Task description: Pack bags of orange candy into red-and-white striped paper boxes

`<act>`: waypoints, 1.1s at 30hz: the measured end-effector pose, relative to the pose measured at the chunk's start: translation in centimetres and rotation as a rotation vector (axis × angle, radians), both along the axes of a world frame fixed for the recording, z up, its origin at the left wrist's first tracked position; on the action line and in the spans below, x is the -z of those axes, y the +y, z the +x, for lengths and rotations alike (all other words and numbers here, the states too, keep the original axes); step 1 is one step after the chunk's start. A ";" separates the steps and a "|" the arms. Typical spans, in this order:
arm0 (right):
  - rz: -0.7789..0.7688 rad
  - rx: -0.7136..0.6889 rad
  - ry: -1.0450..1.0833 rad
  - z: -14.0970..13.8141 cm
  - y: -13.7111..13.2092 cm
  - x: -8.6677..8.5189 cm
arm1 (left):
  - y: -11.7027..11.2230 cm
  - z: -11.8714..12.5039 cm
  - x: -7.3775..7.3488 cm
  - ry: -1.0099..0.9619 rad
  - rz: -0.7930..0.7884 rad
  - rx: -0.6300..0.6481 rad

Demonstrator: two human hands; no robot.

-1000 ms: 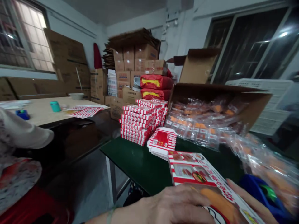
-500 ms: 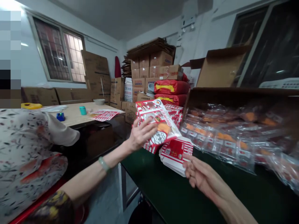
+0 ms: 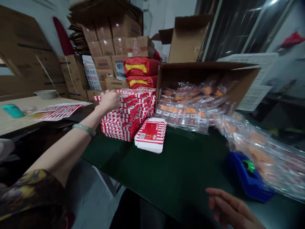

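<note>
At the left, my left hand, with a pale green bangle on the wrist, is at the top of a tall stack of red-and-white striped boxes. Its fingers bend over a flat striped box that juts out to the left; the fingertips are partly hidden. My right hand hovers low over the front of the dark green table, fingers loosely apart and holding nothing. Between the hands lies a pile of flat striped cartons. Nearest the right hand is a blue tape dispenser with a green core.
Clear bags of orange and brown pieces spill from a large open cardboard box and run along the table's right side. Cartons and red packs are piled behind. A wooden table stands at left.
My left hand has carried the striped box onto the stack. My right hand has moved away from the flat cartons, toward the near right. The view has turned right and down.
</note>
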State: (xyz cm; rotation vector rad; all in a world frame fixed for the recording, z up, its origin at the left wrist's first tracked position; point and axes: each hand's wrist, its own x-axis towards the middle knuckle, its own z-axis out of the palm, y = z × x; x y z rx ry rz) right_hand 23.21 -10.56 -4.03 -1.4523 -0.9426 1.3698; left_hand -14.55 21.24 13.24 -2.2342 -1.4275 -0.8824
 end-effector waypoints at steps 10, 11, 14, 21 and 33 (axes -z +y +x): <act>0.575 -0.157 -0.806 -6.9 25.5 -4.6 | -8.2 11.9 18.2 0.145 -0.444 0.208; 0.580 -0.185 -0.896 -7.6 28.1 -4.8 | -8.1 11.9 18.9 0.158 -0.431 0.204; 0.587 -0.283 -1.146 -9.5 33.5 -4.7 | -7.9 11.4 20.0 0.155 -0.348 0.195; 0.530 -0.404 -1.441 -12.5 37.8 -5.3 | -7.7 11.6 21.4 0.103 -0.311 0.198; 0.905 -0.559 -0.984 -6.8 21.2 -16.3 | -14.0 10.5 12.6 -1.158 -0.868 0.625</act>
